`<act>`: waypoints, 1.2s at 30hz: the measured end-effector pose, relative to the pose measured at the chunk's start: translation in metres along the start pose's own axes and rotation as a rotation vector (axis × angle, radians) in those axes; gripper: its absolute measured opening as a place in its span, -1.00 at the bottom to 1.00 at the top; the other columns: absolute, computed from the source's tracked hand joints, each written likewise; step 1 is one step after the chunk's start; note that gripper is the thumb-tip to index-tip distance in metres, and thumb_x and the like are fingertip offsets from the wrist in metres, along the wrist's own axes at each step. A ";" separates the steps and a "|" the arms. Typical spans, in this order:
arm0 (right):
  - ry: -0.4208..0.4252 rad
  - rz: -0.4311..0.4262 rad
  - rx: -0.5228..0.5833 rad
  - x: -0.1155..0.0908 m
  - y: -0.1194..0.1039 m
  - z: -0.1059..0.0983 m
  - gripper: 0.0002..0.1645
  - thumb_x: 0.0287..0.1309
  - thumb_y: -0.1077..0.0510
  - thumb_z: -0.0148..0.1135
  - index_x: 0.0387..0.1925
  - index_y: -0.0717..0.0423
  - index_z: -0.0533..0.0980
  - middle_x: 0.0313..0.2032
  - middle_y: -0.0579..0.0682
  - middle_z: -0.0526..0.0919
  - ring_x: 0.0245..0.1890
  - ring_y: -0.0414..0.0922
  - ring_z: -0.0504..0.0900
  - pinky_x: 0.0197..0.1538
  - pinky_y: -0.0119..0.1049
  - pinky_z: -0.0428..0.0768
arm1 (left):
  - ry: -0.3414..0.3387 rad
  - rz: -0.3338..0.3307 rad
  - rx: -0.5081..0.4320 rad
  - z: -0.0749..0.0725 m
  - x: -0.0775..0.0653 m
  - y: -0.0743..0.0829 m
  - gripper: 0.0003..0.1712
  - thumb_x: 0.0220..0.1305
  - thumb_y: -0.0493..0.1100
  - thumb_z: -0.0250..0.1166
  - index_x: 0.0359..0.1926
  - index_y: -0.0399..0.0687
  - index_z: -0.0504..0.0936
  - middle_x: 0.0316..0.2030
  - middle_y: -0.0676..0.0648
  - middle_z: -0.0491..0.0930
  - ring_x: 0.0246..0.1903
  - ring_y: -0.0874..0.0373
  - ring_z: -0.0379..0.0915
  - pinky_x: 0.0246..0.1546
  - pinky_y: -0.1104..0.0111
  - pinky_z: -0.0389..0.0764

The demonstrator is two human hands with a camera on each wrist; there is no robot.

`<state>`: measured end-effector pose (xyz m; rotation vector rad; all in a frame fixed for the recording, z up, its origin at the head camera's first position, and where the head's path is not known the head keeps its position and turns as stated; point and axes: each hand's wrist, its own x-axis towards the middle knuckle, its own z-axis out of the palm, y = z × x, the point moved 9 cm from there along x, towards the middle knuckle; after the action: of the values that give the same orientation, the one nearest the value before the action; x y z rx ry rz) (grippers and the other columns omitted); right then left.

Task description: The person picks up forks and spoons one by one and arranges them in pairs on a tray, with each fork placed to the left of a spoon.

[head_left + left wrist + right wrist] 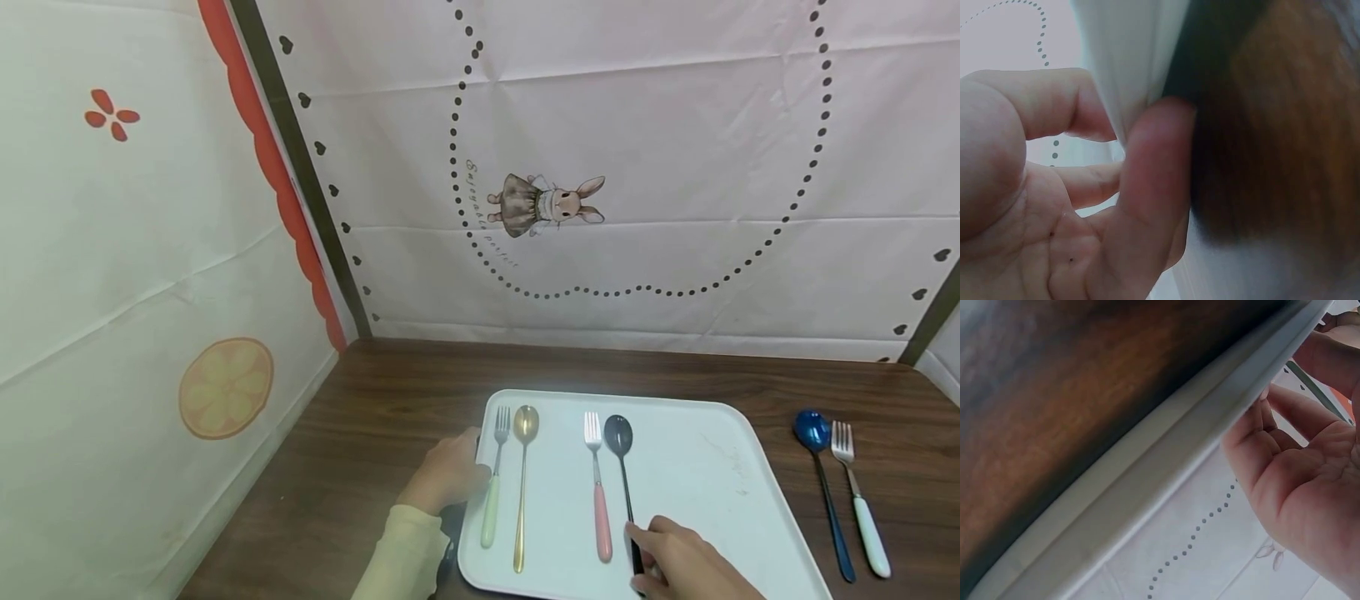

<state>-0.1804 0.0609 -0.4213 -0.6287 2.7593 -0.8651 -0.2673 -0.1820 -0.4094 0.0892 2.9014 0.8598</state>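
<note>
A white tray (697,467) lies on the wooden table. My left hand (450,473) grips its left edge; the left wrist view shows the tray rim (1135,50) between thumb and fingers. On the tray's right half, my right hand (690,562) pinches the handle end of a black spoon (618,435). Left of that spoon lies a fork with a pink handle (602,521). Farther left are a gold spoon (527,423) and a fork with a green handle (491,512). In the right wrist view the tray's rim hides the right fingertips and the spoon.
Right of the tray, a blue spoon (812,431) and a fork with a pale handle (870,533) lie side by side on the table (405,375). Printed cloth walls (675,167) stand behind the table and along its left side.
</note>
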 end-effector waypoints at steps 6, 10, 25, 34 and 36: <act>0.006 0.009 -0.014 0.001 0.000 -0.001 -0.45 -0.19 0.26 0.40 -0.09 0.47 0.50 -0.55 -0.10 0.43 -0.61 -0.31 0.35 -0.55 -0.39 0.51 | -0.002 -0.002 0.000 0.000 0.000 0.000 -0.40 0.08 -0.19 0.20 0.18 -0.21 0.35 -0.21 -0.17 0.52 -0.40 0.06 0.43 -0.32 0.07 0.60; 0.001 0.022 -0.015 0.000 0.003 -0.001 -0.43 -0.18 0.23 0.41 -0.07 0.45 0.50 -0.55 -0.11 0.42 -0.62 -0.30 0.35 -0.55 -0.38 0.50 | -0.003 -0.004 0.003 0.000 0.001 0.000 -0.40 0.07 -0.19 0.20 0.18 -0.21 0.35 -0.21 -0.17 0.52 -0.40 0.06 0.43 -0.32 0.07 0.60; 0.057 0.223 -0.105 -0.014 0.036 -0.023 -0.40 -0.17 0.08 0.41 -0.02 0.24 0.53 -0.52 -0.15 0.43 -0.61 -0.29 0.35 -0.51 -0.38 0.51 | -0.007 -0.005 -0.012 0.001 0.000 -0.001 -0.38 0.07 -0.19 0.19 0.20 -0.22 0.34 -0.21 -0.18 0.52 -0.42 0.07 0.44 -0.37 0.09 0.61; 0.066 0.304 -0.161 -0.022 0.054 -0.034 -0.40 -0.15 0.05 0.41 0.00 0.17 0.52 -0.47 -0.15 0.46 -0.57 -0.23 0.36 -0.48 -0.31 0.49 | -0.007 0.000 -0.007 0.001 0.000 -0.001 -0.39 0.08 -0.19 0.19 0.20 -0.22 0.34 -0.20 -0.18 0.53 -0.41 0.06 0.45 -0.35 0.07 0.61; 0.057 0.311 -0.173 -0.024 0.058 -0.035 -0.39 -0.15 0.04 0.40 0.01 0.18 0.52 -0.47 -0.15 0.46 -0.56 -0.23 0.36 -0.47 -0.29 0.50 | -0.006 -0.001 -0.006 0.001 0.000 0.000 -0.39 0.09 -0.19 0.19 0.20 -0.22 0.34 -0.19 -0.19 0.53 -0.40 0.06 0.45 -0.34 0.06 0.61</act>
<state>-0.1885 0.1319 -0.4250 -0.1901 2.8958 -0.5895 -0.2672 -0.1818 -0.4105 0.0897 2.8932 0.8667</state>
